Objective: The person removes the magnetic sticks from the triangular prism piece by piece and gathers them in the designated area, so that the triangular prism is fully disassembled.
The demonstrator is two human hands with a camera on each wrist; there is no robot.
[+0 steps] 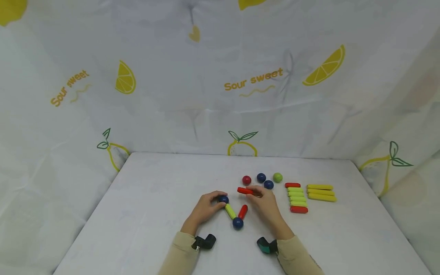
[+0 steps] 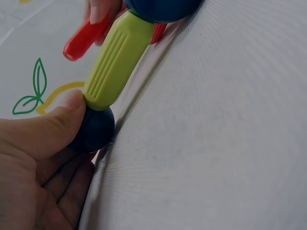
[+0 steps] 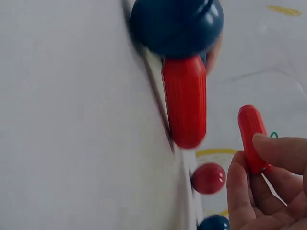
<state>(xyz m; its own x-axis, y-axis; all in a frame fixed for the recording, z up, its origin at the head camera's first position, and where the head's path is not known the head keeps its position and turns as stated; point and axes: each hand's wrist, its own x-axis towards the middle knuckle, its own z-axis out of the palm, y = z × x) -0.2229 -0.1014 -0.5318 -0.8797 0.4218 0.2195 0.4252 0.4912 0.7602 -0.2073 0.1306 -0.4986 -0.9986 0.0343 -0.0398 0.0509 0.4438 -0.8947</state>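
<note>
The red stick [image 1: 245, 190] sits near the middle of the frame, pinched in my right hand [image 1: 266, 206]. My left hand [image 1: 205, 208] pinches a blue ball [image 1: 223, 199] stuck to a green stick [image 1: 230, 211] on the table [image 1: 144, 214].

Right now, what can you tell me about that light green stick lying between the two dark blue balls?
The light green stick is a short rod with rounded ends and fine lengthwise ribs, plastic by its look. It lies slanted on the white table, each end meeting a dark blue ball: the far ball, held by the left hand, and the near ball, which a short red stick also meets.
</note>
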